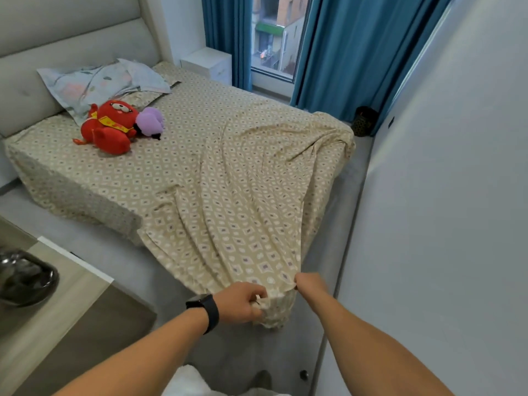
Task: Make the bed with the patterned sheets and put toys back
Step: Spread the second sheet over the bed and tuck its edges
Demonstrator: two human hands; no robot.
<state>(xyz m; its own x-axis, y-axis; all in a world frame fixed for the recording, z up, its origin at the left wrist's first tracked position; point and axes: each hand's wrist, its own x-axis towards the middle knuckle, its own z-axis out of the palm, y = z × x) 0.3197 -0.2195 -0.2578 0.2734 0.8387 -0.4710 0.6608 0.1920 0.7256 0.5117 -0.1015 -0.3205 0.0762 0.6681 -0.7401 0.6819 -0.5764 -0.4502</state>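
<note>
A beige patterned sheet [217, 178] covers the bed and is pulled off its foot toward me in long folds. My left hand [241, 302] grips the bunched near corner of the sheet. My right hand [310, 282] pinches the same edge just to the right. A red plush toy [110, 127] and a purple plush toy [150, 121] lie together near the head of the bed. A pale patterned pillow [100, 82] leans against the grey headboard [71, 38] behind them.
A white wall [443, 195] runs close along the right. Blue curtains [343, 52] frame a window beyond the bed, with a white nightstand [207, 64] beside it. A wooden surface with a dark bowl [25, 278] stands at the left. Grey floor surrounds the bed.
</note>
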